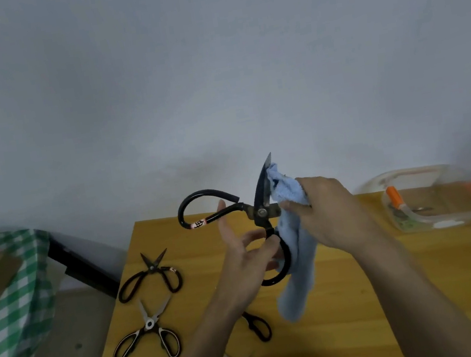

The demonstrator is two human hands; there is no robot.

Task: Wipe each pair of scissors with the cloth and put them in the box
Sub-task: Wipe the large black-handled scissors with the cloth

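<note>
**Big black scissors under the cloth**

Grey wall fills the background behind a yellow wooden table, the landmark for everything else. Left of the table hangs a green checked cloth. At the table's far right corner sits the clear plastic box with orange clips. Above the table's middle, the large black scissors are held up, blades pointing away. The blue cloth drapes over one blade and hangs down. The right hand pinches the cloth against the blade; the left hand grips the lower handle loop, its forefinger stretched out. On the table's left part lie smaller scissors and a silver-bladed pair, untouched.

Wiping looks under way. Next, I judge, the pair must travel right into the box, blades kept clear of fingers.
</note>
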